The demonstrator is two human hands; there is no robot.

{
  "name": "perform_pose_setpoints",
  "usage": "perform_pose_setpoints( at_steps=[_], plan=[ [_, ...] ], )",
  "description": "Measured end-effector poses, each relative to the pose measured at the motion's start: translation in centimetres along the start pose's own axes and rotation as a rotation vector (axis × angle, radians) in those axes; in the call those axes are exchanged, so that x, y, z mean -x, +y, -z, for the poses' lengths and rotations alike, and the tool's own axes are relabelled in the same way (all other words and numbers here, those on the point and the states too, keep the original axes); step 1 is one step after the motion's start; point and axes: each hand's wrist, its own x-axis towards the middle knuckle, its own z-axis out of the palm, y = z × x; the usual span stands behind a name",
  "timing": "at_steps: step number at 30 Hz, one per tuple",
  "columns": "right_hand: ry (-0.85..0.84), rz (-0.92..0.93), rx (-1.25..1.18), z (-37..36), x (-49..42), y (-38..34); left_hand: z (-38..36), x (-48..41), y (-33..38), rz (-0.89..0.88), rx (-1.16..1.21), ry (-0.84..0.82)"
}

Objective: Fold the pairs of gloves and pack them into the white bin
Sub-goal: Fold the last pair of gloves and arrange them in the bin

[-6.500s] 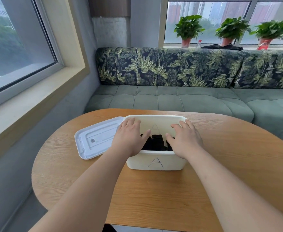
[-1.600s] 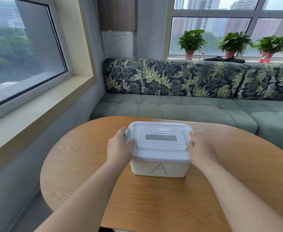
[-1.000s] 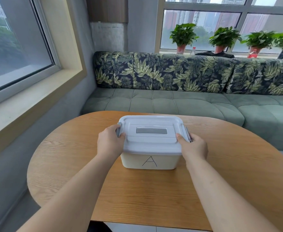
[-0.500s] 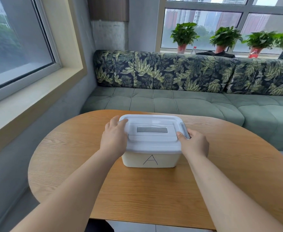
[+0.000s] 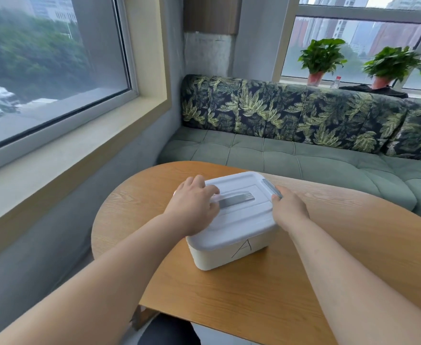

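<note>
Sitting lidded, white bin (image 5: 216, 257) marked A, seemingly latched.

Single head-worn wide-angle view: looks forward and down, tilted, from close above the wooden table (image 5: 291, 295); white bin (image 5: 214, 257) near centre.
</note>
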Motion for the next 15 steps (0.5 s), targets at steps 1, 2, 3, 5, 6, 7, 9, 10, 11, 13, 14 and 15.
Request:
perform_pose_setpoints(
  at_steps=[1,2,3,5,6,7,9,10,11,13,14,15],
  plan=[
    [-0.028,0.019,0.009,-0.7,-0.1,-0.7,0.2,0.1,-0.8,0.003,0.034,-0.017],
    [-0.056,0.040,0.017,-1.5,-0.2,-1.6,0.4,0.4,-1.8,0.005,0.085,-0.045],
    [-0.078,0.062,0.024,-2.1,-0.2,-2.4,0.7,0.5,-2.6,-0.007,0.131,-0.073],
    [-0.111,0.096,0.028,-3.3,-0.3,-3.9,1.3,0.9,-4.3,-0.041,0.150,-0.131],
    [-0.123,0.110,0.036,-3.9,-0.4,-4.7,1.6,1.1,-5.1,-0.049,0.133,-0.152],
    [-0.135,0.123,0.055,-4.6,-0.6,-5.4,2.0,1.3,-5.9,-0.044,0.113,-0.176],
    [-0.145,0.149,0.095,-5.8,-1.3,-6.6,2.5,1.8,-7.2,-0.026,0.075,-0.211],
    [-0.142,0.162,0.100,-6.5,-1.6,-7.2,2.7,2.1,-7.8,-0.014,0.053,-0.219],
    [-0.130,0.167,0.102,-7.1,-1.8,-7.8,2.8,2.3,-8.2,0.001,0.037,-0.220],
    [-0.085,0.168,0.146,-8.5,-2.1,-9.2,2.9,2.5,-9.1,0.044,0.029,-0.212],
    [-0.051,0.171,0.179,-9.1,-2.1,-10.0,3.0,2.6,-9.5,0.076,0.031,-0.207],
    [-0.006,0.174,0.211,-9.7,-2.0,-10.8,3.1,2.7,-9.8,0.108,0.031,-0.201]
  ],
)
